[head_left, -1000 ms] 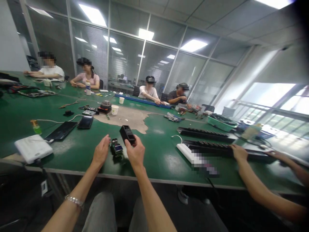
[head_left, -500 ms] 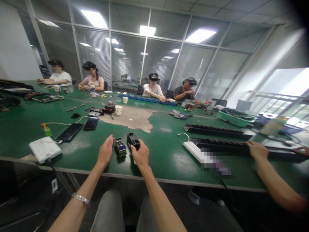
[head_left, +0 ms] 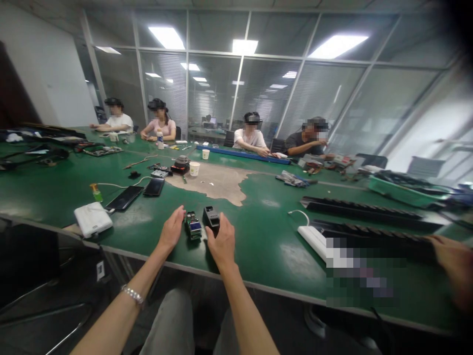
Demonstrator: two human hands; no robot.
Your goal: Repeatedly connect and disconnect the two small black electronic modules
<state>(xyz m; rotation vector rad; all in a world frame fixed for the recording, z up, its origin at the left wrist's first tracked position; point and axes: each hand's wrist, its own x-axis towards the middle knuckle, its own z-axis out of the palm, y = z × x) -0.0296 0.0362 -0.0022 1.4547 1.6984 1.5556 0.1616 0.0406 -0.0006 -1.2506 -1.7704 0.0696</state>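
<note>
On the green table in front of me lie a small circuit board module (head_left: pixel 193 226) with a little blue-lit screen and a black plastic casing (head_left: pixel 211 216) with cutouts. The module rests between my two hands. My left hand (head_left: pixel 172 229) is open just left of it, fingers stretched out and holding nothing. At the near right end of the casing is my right hand (head_left: pixel 223 240). Its fingers are raised and apart from the thumb, around the casing's near corner, without a visible grip. Part of the casing is hidden behind that hand.
A white power bank (head_left: pixel 93 220) and two dark phones (head_left: pixel 124 198) lie to the left. A white power strip (head_left: pixel 311 241) and long black slotted rails (head_left: pixel 364 213) are on the right, with another person's hand (head_left: pixel 449 251) at one rail. Paper cups (head_left: pixel 194 169) stand farther back.
The view has turned left, shifting the scene rightward. My right hand's fingers have straightened and loosened from the casing. My left hand stays beside the module.
</note>
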